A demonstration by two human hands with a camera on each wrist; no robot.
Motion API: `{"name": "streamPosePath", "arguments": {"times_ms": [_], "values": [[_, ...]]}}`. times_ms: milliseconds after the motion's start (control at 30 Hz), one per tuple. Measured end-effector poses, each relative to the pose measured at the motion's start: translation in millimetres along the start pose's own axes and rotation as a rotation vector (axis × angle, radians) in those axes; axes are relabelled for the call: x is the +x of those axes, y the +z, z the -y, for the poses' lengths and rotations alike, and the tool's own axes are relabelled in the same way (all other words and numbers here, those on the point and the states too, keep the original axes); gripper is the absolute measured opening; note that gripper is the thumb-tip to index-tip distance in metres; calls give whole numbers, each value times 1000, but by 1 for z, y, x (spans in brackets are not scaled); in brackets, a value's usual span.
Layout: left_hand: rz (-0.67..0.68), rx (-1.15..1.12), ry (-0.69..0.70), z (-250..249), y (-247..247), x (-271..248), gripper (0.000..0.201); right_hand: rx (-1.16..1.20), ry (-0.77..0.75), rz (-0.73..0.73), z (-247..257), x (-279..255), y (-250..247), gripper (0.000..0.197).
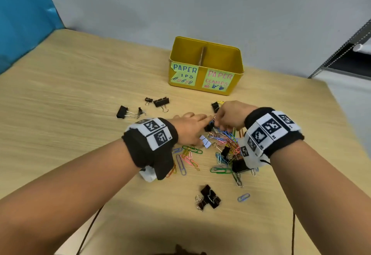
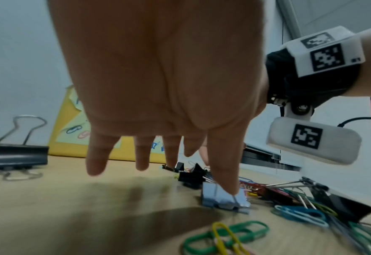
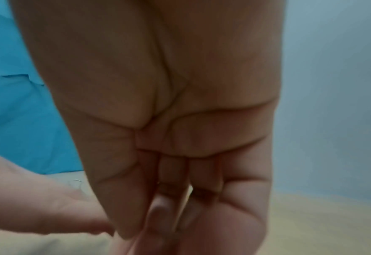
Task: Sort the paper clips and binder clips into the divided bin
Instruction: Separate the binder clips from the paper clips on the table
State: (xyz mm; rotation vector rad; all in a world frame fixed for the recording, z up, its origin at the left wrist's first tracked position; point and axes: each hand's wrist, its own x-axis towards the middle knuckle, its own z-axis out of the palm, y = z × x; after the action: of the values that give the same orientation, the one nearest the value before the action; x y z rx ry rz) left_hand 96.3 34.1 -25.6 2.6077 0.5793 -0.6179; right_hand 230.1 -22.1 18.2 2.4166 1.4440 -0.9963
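Note:
The yellow divided bin (image 1: pixel 220 44) stands at the back, labelled for paper clips on the left and paper clamps on the right. Before it lies a tangled pile of coloured paper clips (image 1: pixel 224 142) mixed with binder clips. My left hand (image 1: pixel 197 130) reaches over the pile with straight fingers. Its thumb tip presses a light blue binder clip (image 2: pixel 219 198), also seen from the head camera (image 1: pixel 205 141). My right hand (image 1: pixel 220 123) has curled fingers pinched together at a small black binder clip (image 1: pixel 208 127) by the left index fingertip. The right wrist view hides what they pinch.
Several black binder clips (image 1: pixel 160 102) lie loose to the left of the pile, one (image 1: pixel 215 106) sits behind my right hand, and a cluster (image 1: pixel 209 196) lies near me beside a blue paper clip (image 1: pixel 243 197). A blue cloth (image 1: pixel 24 13) hangs at the far left.

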Motion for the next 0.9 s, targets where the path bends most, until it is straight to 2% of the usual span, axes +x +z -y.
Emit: {"name": "streamPosePath", "arguments": {"times_ms": [67,133,200,300,367,433,567,667,800,900], "values": [[11,67,-67,2,-2,-3,86,127,-74,33,2,1,5,37],[-24,97,-132,7,-5,-9,86,251,-146,-46,2,1,6,42],[-87,63,-184,13,-8,-14,87,307,-155,-161,-1,2,2,37],[-78,-11,-135,16,-6,-20,96,178,-121,-232,-4,2,3,30],[9,19,-87,17,-1,-21,97,58,-113,-179,-4,2,7,37],[56,99,-116,22,3,-22,94,-19,-81,-133,-7,2,10,41],[-52,71,-204,24,-1,-27,91,3,5,-255,-15,7,9,32],[-131,22,-169,15,-7,-23,94,7,15,-294,-12,13,12,35],[-24,67,-113,7,-8,-10,100,-48,-68,-186,-4,19,20,53],[25,115,-107,6,-6,-3,98,-12,-104,-238,-8,21,20,57]]}}
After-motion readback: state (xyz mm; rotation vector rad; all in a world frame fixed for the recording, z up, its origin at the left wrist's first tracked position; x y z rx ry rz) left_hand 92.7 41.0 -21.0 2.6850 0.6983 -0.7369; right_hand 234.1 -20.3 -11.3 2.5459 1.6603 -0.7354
